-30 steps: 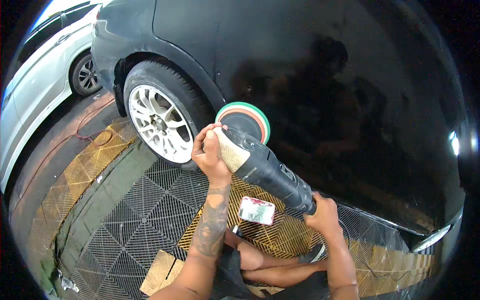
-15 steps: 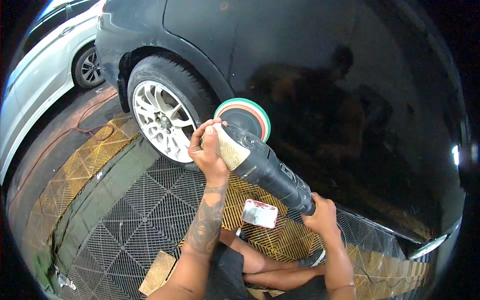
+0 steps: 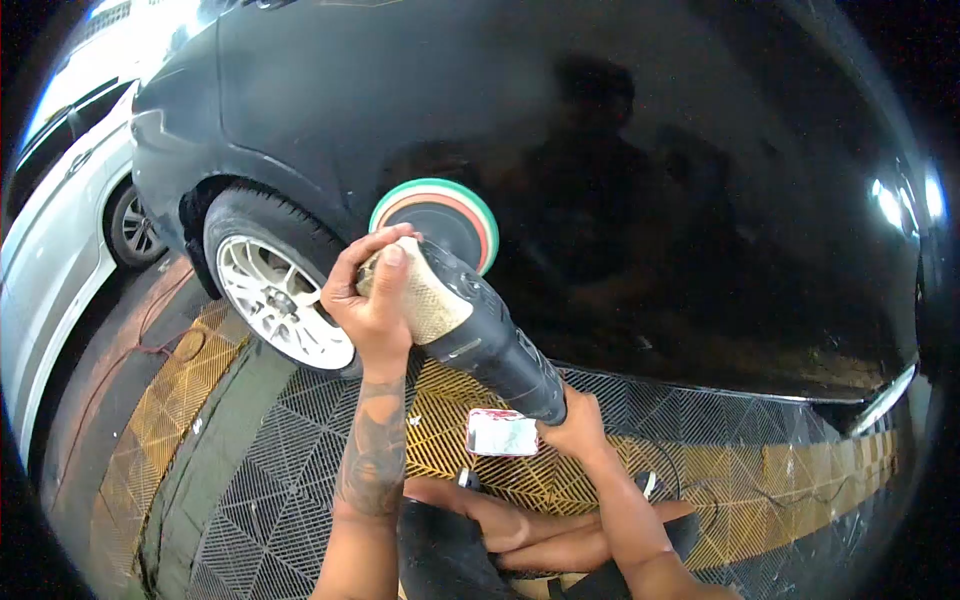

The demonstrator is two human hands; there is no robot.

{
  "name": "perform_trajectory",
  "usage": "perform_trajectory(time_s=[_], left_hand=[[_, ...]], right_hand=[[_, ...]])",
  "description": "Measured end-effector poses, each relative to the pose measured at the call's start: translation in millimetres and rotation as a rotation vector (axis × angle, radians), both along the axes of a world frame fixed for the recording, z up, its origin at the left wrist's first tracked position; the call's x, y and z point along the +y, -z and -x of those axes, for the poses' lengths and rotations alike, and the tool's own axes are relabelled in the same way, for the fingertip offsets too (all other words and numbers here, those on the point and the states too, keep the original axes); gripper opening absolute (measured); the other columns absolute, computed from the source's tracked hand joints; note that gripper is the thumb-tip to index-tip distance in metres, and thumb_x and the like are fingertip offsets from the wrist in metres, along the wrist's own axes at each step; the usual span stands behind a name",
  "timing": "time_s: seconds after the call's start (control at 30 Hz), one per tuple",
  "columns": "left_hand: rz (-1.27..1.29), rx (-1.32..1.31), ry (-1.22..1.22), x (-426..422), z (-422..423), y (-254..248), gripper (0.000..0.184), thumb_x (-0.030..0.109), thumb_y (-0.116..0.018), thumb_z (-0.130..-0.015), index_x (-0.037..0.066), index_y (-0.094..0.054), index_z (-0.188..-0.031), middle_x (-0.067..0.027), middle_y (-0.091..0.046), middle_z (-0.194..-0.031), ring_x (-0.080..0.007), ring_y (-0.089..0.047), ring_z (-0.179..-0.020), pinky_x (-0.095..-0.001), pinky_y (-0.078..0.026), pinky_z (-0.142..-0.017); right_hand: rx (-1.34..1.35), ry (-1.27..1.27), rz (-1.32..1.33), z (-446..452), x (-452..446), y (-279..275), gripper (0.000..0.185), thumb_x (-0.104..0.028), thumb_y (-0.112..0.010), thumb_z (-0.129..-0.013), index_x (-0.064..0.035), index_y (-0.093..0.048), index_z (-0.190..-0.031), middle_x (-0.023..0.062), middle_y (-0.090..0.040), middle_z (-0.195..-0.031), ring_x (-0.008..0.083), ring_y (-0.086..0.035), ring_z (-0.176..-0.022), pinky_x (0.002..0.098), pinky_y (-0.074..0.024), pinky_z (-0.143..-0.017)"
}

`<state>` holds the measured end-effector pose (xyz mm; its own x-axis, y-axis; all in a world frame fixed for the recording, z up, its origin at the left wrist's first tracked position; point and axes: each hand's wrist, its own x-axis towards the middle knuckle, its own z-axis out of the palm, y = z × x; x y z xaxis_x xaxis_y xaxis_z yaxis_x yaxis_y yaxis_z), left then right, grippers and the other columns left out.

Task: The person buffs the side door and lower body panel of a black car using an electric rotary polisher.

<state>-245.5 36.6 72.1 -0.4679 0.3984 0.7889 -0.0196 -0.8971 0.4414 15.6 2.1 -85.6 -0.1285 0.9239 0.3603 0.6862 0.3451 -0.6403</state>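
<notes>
A black power polisher with a light textured cover on its head is held in both hands. My left hand is wrapped round the covered head, thumb on top. My right hand grips the rear end of the body. The round polishing pad, with green, white and orange rings, is against or very close to the black car's side panel; contact itself is hidden. Below the tool a small white tray with red edges lies on the floor, partly behind my right hand.
The car's white-spoked wheel stands left of the tool. A white car is parked at far left. Yellow and black grid tiles cover the floor, with a reddish cable at left. My crossed legs are below.
The view has shifted, so the car and tray sit differently in it. The polisher, still in both hands, has moved along the panel to the right, away from the wheel.
</notes>
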Motion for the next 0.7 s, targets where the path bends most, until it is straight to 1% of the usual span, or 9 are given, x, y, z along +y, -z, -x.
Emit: perform_trajectory(time_s=[0.17,0.3,0.37,0.4,0.43,0.5,0.53,0.67,0.7], left_hand=[[-0.047,0.226,-0.016,-1.3,-75.6,-19.5,0.020,0.006,-0.071,-0.088,-0.004,-0.073,-0.105,-0.0155,-0.076,-0.101,-0.0216,-0.072,-0.094,-0.0342,-0.056,-0.087],[-0.104,0.360,0.048,-14.9,-154.6,-47.5,0.019,0.011,-0.078,-0.080,0.001,-0.078,-0.097,-0.0120,-0.077,-0.096,-0.0204,-0.074,-0.090,-0.0338,-0.056,-0.087],[-0.135,0.369,0.205,-16.0,-196.0,-54.9,0.020,0.012,-0.081,-0.078,0.003,-0.078,-0.095,-0.0115,-0.077,-0.092,-0.0201,-0.074,-0.087,-0.0328,-0.057,-0.083],[-0.199,0.378,0.243,-15.9,-214.8,-57.4,0.020,0.013,-0.083,-0.077,0.002,-0.077,-0.094,-0.0117,-0.077,-0.090,-0.0204,-0.074,-0.085,-0.0318,-0.057,-0.080],[-0.260,0.412,0.270,-14.8,-228.6,-58.1,0.024,0.015,-0.084,-0.078,0.002,-0.077,-0.096,-0.0119,-0.077,-0.091,-0.0206,-0.074,-0.085,-0.0314,-0.056,-0.079],[-0.216,0.483,0.389,-17.3,-240.2,-61.5,0.028,0.017,-0.085,-0.078,0.002,-0.076,-0.099,-0.0125,-0.076,-0.095,-0.0208,-0.073,-0.087,-0.0311,-0.056,-0.080],[-0.217,0.504,0.404,-15.6,-240.0,-60.8,0.030,0.018,-0.085,-0.079,0.002,-0.075,-0.102,-0.0130,-0.076,-0.098,-0.0214,-0.073,-0.089,-0.0316,-0.055,-0.081],[-0.218,0.479,0.262,-14.0,-195.2,-57.6,0.023,0.016,-0.080,-0.081,0.001,-0.076,-0.099,-0.0131,-0.076,-0.096,-0.0222,-0.074,-0.089,-0.0324,-0.056,-0.082],[-0.202,0.449,0.238,-11.1,-178.2,-54.9,0.021,0.014,-0.079,-0.081,0.001,-0.077,-0.097,-0.0130,-0.077,-0.095,-0.0212,-0.074,-0.089,-0.0327,-0.056,-0.084]], right_hand=[[0.120,0.021,-0.030,-47.5,-21.3,14.1,0.046,-0.018,-0.079,-0.064,0.0055,-0.069,-0.102,0.0279,-0.072,-0.088,0.0422,-0.072,-0.086,0.0442,-0.0575,-0.077],[0.154,0.262,0.011,-86.7,-41.3,38.3,0.051,-0.022,-0.084,-0.067,0.0087,-0.064,-0.102,0.0224,-0.073,-0.089,0.0318,-0.074,-0.085,0.0407,-0.0562,-0.080],[0.326,0.460,0.010,-99.5,-48.8,63.5,0.058,-0.021,-0.086,-0.069,0.0062,-0.056,-0.111,0.0160,-0.070,-0.099,0.0275,-0.069,-0.090,0.0396,-0.0542,-0.084],[0.610,0.380,0.064,-119.1,-38.2,108.6,0.066,-0.020,-0.087,-0.071,0.0038,-0.048,-0.119,0.0121,-0.064,-0.107,0.0247,-0.063,-0.095,0.0390,-0.0525,-0.086],[0.608,0.379,0.061,-126.7,-39.0,106.3,0.066,-0.020,-0.087,-0.071,0.0038,-0.048,-0.119,0.0121,-0.064,-0.107,0.0247,-0.063,-0.095,0.0390,-0.0525,-0.086],[0.643,0.318,0.177,-136.7,-43.3,102.7,0.067,-0.020,-0.087,-0.071,0.0038,-0.049,-0.120,0.0121,-0.064,-0.106,0.0238,-0.063,-0.094,0.0394,-0.0523,-0.086],[0.619,0.317,0.106,-143.4,-36.2,122.6,0.057,-0.021,-0.086,-0.070,0.0018,-0.055,-0.112,0.0108,-0.066,-0.099,0.0236,-0.064,-0.087,0.0395,-0.0534,-0.081],[0.470,0.293,-0.009,-105.7,-41.4,85.9,0.055,-0.013,-0.085,-0.072,0.0003,-0.053,-0.114,0.0097,-0.069,-0.092,0.0223,-0.067,-0.080,0.0381,-0.0551,-0.076],[0.426,0.281,-0.027,-91.9,-40.1,77.4,0.047,-0.018,-0.085,-0.070,0.0021,-0.060,-0.105,0.0143,-0.071,-0.090,0.0276,-0.069,-0.080,0.0402,-0.0554,-0.076]])
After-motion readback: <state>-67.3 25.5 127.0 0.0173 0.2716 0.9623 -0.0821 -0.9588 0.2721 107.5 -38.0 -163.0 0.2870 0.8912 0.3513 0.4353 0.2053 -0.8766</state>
